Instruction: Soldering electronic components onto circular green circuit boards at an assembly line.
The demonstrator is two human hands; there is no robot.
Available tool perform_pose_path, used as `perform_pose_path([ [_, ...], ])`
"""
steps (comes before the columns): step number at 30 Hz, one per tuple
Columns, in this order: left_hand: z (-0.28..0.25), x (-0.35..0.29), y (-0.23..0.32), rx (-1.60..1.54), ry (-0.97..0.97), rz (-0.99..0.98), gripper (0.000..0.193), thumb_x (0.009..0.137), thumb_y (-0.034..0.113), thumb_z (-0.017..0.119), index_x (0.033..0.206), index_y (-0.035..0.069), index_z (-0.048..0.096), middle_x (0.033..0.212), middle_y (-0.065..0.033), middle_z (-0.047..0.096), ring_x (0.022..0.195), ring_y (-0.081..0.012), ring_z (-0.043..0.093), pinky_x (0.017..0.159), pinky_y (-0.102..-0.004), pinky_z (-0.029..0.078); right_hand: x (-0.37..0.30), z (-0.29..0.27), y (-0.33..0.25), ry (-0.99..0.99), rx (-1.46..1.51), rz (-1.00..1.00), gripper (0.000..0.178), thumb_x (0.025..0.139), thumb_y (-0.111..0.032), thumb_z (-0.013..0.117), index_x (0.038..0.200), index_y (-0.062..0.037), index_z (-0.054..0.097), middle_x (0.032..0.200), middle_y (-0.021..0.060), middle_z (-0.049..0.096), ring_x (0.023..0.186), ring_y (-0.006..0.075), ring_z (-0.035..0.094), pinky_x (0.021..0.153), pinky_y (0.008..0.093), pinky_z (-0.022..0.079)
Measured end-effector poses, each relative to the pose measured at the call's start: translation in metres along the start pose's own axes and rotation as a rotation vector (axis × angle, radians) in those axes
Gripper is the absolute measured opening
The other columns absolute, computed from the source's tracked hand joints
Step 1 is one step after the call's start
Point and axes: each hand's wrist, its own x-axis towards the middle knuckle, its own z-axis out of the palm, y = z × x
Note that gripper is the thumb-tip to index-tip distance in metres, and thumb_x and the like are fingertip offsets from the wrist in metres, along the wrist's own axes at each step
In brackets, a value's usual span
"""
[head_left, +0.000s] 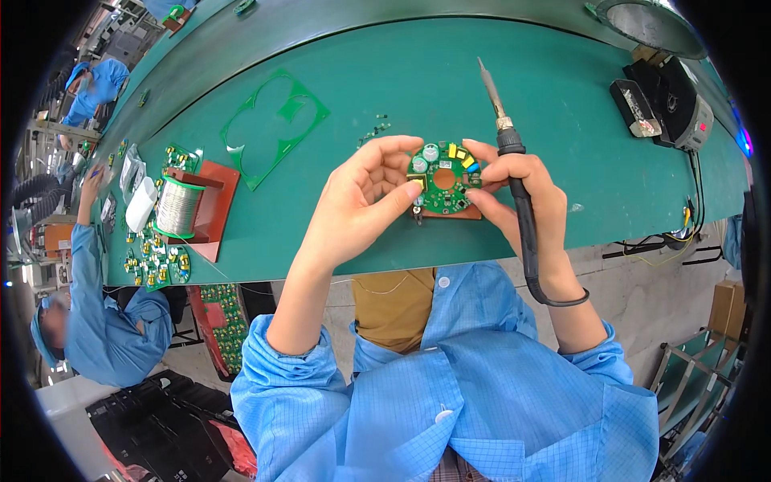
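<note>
The left hand (pixel 365 201) has a narrow pinch on a round green circuit board (pixel 434 201), its thumb over the near-left edge and its fingers curled beside and behind that rim. The right hand (pixel 526 189) does two jobs: its fingertips close in at the board's right edge, while a soldering iron (pixel 527 233) lies tucked across the same fingers. Its metal tip (pixel 485 74) points up and away beyond the grip, probably so that the iron stays in hand while the hot end keeps clear of the skin and the board.

The board sits between the two hands, component side up, which seems to leave its capacitors (pixel 420 165) and yellow parts in the wearer's sight. Just under its near edge shows a reddish-brown block (pixel 454 214), perhaps a rest; whether the board touches it I cannot tell.

Beyond the left hand's fingertips lie small dark parts (pixel 377 128); farther out to the left is a cut-out green panel (pixel 287 146). Well left of the grip, a solder wire spool (pixel 179 207) hangs on a red-brown stand (pixel 225 193), presumably so the wire can unwind freely, with populated boards (pixel 161 261) gathered near it. Far right of the grip stands a soldering station (pixel 691 116).
</note>
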Motion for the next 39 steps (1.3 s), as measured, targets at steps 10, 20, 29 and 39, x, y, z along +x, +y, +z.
perform_pose_path([
  [10, -0.003, -0.002, -0.014, 0.269, 0.070, 0.102, 0.034, 0.082, 0.003, 0.061, 0.116, 0.001, 0.056, 0.092, -0.0044, 0.057, 0.074, -0.0088, 0.054, 0.065, -0.0221, 0.046, -0.002, 0.003, 0.002, -0.001, -0.068, 0.014, 0.033, 0.066, 0.011, 0.071, 0.090, -0.0036, 0.054, 0.092, 0.0078, 0.063, 0.078, 0.0101, 0.060, 0.064, 0.0214, 0.047],
  [20, -0.002, -0.005, -0.014, 0.455, 0.116, 0.136, 0.036, 0.080, 0.008, 0.064, 0.116, 0.006, 0.060, 0.094, -0.0063, 0.056, 0.083, -0.0144, 0.052, 0.068, -0.0252, 0.044, 0.002, 0.001, 0.006, -0.034, -0.190, -0.152, 0.029, 0.067, 0.005, 0.070, 0.092, -0.0041, 0.058, 0.096, 0.0069, 0.065, 0.073, 0.0183, 0.058, 0.064, 0.0293, 0.048],
  [29, 0.001, -0.001, -0.010, 0.525, 0.096, 0.108, 0.034, 0.083, 0.010, 0.062, 0.116, 0.008, 0.060, 0.099, -0.0083, 0.053, 0.084, -0.0155, 0.051, 0.065, -0.0251, 0.044, -0.003, -0.004, 0.008, -0.060, -0.323, -0.183, 0.032, 0.062, 0.004, 0.073, 0.088, -0.0050, 0.056, 0.103, 0.0117, 0.066, 0.074, 0.0183, 0.056, 0.066, 0.0284, 0.047],
  [39, 0.003, -0.001, -0.008, 0.588, 0.084, 0.093, 0.032, 0.085, 0.013, 0.061, 0.117, 0.008, 0.059, 0.098, -0.0094, 0.051, 0.081, -0.0159, 0.052, 0.062, -0.0254, 0.045, -0.003, -0.002, 0.008, -0.021, -0.304, -0.218, 0.032, 0.062, 0.004, 0.073, 0.088, -0.0049, 0.057, 0.103, 0.0116, 0.067, 0.073, 0.0185, 0.056, 0.065, 0.0289, 0.047],
])
